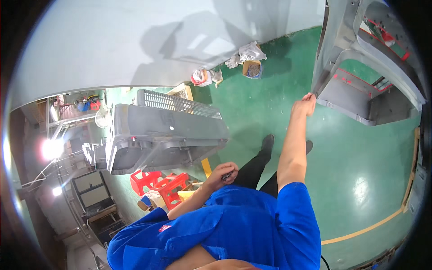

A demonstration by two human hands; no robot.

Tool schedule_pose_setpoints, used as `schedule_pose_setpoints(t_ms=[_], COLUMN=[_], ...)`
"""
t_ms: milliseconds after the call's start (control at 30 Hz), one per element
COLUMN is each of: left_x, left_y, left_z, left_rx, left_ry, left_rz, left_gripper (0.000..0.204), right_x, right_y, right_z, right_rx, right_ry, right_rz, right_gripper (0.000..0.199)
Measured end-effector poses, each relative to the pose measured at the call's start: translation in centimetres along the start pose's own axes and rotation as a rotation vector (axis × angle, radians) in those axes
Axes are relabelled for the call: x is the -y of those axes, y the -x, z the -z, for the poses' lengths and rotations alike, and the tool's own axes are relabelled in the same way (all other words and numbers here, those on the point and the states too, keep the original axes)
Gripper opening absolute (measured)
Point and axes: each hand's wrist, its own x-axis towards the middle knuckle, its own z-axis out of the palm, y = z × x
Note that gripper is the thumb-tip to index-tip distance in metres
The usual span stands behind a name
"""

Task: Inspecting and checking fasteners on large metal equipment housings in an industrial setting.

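My left hand (215, 177) is in front of my waist, its fingers curled round several small dark pieces (227, 176) whose kind is too small to make out. My right arm is stretched forward. At the lower left edge of a large grey frame-like housing (346, 101), my right hand (304, 105) has its fingers pinched together, and the fingertips meet the edge. Whatever is between them, if anything, is hidden. Red marks run along the inner edges of this housing.
A second grey housing (175, 121) with a slotted grille stands at left. Below it are red plastic stools (171, 191). By the pale wall lie an open box of small parts (253, 69), a silvery bag (252, 51) and a white-and-red bag (201, 78). A fan (103, 118) stands farther left.
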Motion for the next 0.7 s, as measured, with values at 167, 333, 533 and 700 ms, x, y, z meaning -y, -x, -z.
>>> schedule_pose_setpoints(t_ms=[167,333,533,700], left_x=[-0.3,0.4,1.4,1.6], left_y=[0.3,0.8,0.9,0.4], left_z=[0.6,0.7,1.4,0.4], left_rx=[0.005,-0.019,-0.025,-0.047], left_ry=[0.015,0.034,0.052,0.02], left_rz=[-0.003,-0.013,-0.018,-0.025], left_gripper=[0.017,0.017,0.017,0.018], right_x=[-0.2,-0.2,-0.3,-1.2], right_y=[-0.2,1.6,1.9,1.1], right_z=[0.0,-0.1,0.3,0.2], right_rx=[0.015,0.062,0.108,0.149], right_ry=[-0.027,0.033,0.062,0.021], right_rz=[0.031,-0.032,-0.076,-0.12], right_gripper=[0.011,0.011,0.01,0.014])
